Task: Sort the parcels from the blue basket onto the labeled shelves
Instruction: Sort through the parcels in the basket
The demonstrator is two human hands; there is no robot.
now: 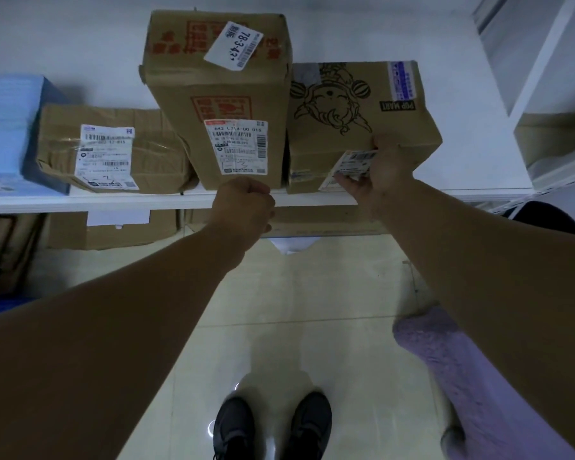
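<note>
Firmly, the right hand [379,175] grips the cartoon-printed parcel [362,121] at the shelf [80,200] lip, one o'clock; left hand [243,207] curled, apparently empty, at twelve.

The right hand [380,175] covers part of the white label [355,163] it pinches on the cartoon-printed box [342,107]; the print is unreadably blurred. The blue box [10,127] is cut by the left edge. The shelf [80,200] hides most of the cartons [120,234] beneath. The left hand [243,207] has its curled fingers turned away.
</note>
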